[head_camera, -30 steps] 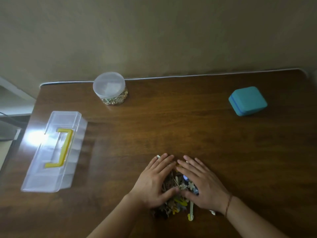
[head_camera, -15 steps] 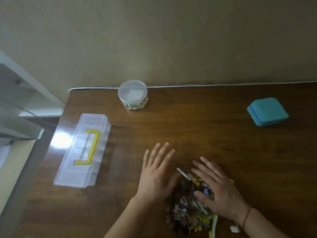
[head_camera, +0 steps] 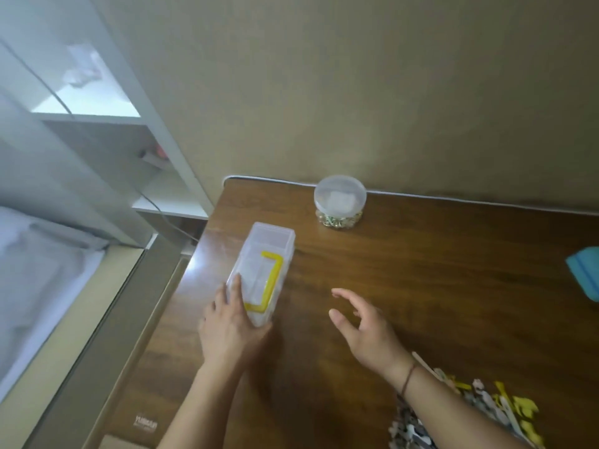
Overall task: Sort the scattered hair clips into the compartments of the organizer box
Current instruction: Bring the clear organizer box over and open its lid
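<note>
The organizer box [head_camera: 266, 254] is a clear plastic case with a yellow handle on its closed lid, lying near the left edge of the brown table [head_camera: 421, 286]. My left hand [head_camera: 228, 322] grips the box's near end, fingers laid over the lid and thumb at the near right corner. My right hand [head_camera: 363, 325] hovers open to the right of the box, fingers spread, holding nothing. The pile of hair clips [head_camera: 479, 413], yellow, white and dark, lies at the bottom right, partly hidden behind my right forearm.
A round clear jar [head_camera: 340, 202] with a white lid and gold contents stands at the back by the wall. A teal box [head_camera: 585, 273] is cut off at the right edge. White shelves [head_camera: 97, 124] and a bed lie left of the table.
Both hands left the clip pile and moved left. My left hand took hold of the organizer box's near end. The view swung left, so the pile now sits at the bottom right.
</note>
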Available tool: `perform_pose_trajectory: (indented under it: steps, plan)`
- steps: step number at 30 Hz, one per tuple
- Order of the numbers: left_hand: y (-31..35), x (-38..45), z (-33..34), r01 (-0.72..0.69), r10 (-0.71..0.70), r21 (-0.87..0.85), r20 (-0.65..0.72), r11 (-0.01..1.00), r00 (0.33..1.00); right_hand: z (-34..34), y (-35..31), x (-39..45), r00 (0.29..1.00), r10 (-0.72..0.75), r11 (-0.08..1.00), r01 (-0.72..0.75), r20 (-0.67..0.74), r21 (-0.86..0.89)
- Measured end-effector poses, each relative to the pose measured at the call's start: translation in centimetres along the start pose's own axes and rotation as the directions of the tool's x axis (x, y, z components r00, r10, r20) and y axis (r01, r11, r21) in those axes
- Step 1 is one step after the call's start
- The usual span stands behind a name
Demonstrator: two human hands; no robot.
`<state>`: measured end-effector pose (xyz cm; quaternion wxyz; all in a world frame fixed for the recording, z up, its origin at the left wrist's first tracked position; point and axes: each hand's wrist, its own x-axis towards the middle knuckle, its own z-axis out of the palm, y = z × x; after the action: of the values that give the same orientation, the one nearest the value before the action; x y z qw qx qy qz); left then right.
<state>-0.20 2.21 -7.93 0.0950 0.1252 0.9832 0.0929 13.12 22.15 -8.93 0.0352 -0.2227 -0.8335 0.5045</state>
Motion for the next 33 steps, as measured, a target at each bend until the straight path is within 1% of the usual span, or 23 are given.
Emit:
perform_pose_trajectory:
  steps: [2,4,6,8,10,11,13,16,18,19,20,21,22,23,24,25,26,27,28,29,30,32,33]
  plan:
    - [0.5,-0.6,0.4,-0.081,0.081,0.014,0.003,0.997,0.997,0.2,0.4,0.5,0.994,0.104,0.99,-0.101,-0.021,0.095]
    - [1.7,-1.3,1.2,-0.224,0.224,0.019,-0.004,0.974,0.975,-0.4,1.4,0.6,0.977,0.205,0.967,-0.191,-0.068,0.171]
    - [3.7,-2.1,1.8,-0.374,0.374,0.021,0.016,0.927,0.927,-2.0,2.8,0.1,0.949,0.287,0.938,-0.252,-0.128,0.236]
    - [6.4,-2.6,2.7,-0.504,0.503,0.016,0.045,0.863,0.863,-4.2,4.2,-0.9,0.913,0.376,0.886,-0.305,-0.156,0.349]
    - [9.7,-3.1,3.5,-0.587,0.585,-0.002,0.081,0.81,0.807,-6.7,5.5,-2.5,0.873,0.462,0.811,-0.346,-0.155,0.472]
    - [11.5,-3.3,4.0,-0.601,0.6,-0.021,0.096,0.799,0.794,-7.8,6.0,-3.2,0.861,0.483,0.789,-0.352,-0.156,0.503]
    - [15.3,-3.8,4.5,-0.586,0.591,-0.077,0.126,0.806,0.797,-9.8,6.6,-4.6,0.849,0.5,0.77,-0.345,-0.171,0.538]
    - [20.7,-4.1,4.8,-0.475,0.501,-0.18,0.146,0.861,0.853,-11.2,6.9,-5.8,0.858,0.483,0.767,-0.318,-0.175,0.557]
    - [23.6,-4.1,4.7,-0.347,0.402,-0.272,0.183,0.897,0.897,-11.9,6.5,-5.6,0.883,0.438,0.82,-0.316,-0.168,0.477]
    - [24.8,-3.9,4.6,-0.255,0.349,-0.354,0.232,0.9,0.908,-12.4,6.2,-5.2,0.902,0.402,0.852,-0.305,-0.159,0.426]
    - [25.7,-3.7,4.6,-0.147,0.306,-0.455,0.299,0.878,0.904,-12.9,5.8,-4.7,0.917,0.369,0.877,-0.289,-0.151,0.383]
    - [26.4,-3.4,4.6,-0.03,0.279,-0.557,0.368,0.83,0.887,-13.5,5.5,-3.9,0.927,0.344,0.894,-0.275,-0.149,0.354]
    - [26.9,-3.2,4.8,0.072,0.266,-0.635,0.42,0.769,0.868,-14.1,5.4,-3.1,0.93,0.338,0.914,-0.287,-0.148,0.286]
    - [27.2,-3.3,4.9,0.147,0.265,-0.686,0.457,0.712,0.849,-14.8,5.3,-2.1,0.925,0.341,0.937,-0.321,-0.165,0.135]
    - [27.2,-3.6,5.1,0.191,0.284,-0.721,0.482,0.666,0.829,-15.5,5.3,-1.2,0.914,0.358,0.918,-0.382,-0.191,-0.108]
    - [27.1,-4.1,5.4,0.226,0.316,-0.744,0.509,0.629,0.8,-16.2,5.4,-0.5,0.906,0.36,0.84,-0.419,-0.224,-0.345]
    - [26.8,-4.5,5.9,0.263,0.352,-0.764,0.537,0.59,0.767,-16.9,5.4,-0.1,0.913,0.337,0.75,-0.409,-0.232,-0.519]
    - [26.3,-4.9,6.4,0.307,0.377,-0.775,0.561,0.552,0.737,-17.4,5.5,0.2,0.93,0.308,0.688,-0.364,-0.202,-0.627]
    - [25.7,-5.1,6.7,0.339,0.382,-0.778,0.575,0.529,0.724,-18.0,5.6,0.2,0.951,0.271,0.654,-0.294,-0.147,-0.697]
    - [24.9,-5.1,6.9,0.338,0.357,-0.777,0.567,0.531,0.742,-18.5,5.9,0.1,0.968,0.237,0.623,-0.217,-0.083,-0.752]
    - [24.1,-4.7,7.2,0.287,0.304,-0.768,0.523,0.572,0.796,-19.0,6.3,-0.1,0.978,0.209,0.595,-0.144,-0.021,-0.79]
    - [22.2,-3.5,7.9,0.158,0.179,-0.719,0.369,0.677,0.912,-20.3,7.2,-0.8,0.984,0.164,0.566,-0.033,0.073,-0.824]
    - [21.4,-3.0,8.1,0.109,0.154,-0.705,0.298,0.701,0.942,-21.0,7.6,-1.2,0.983,0.142,0.55,0.016,0.112,-0.835]
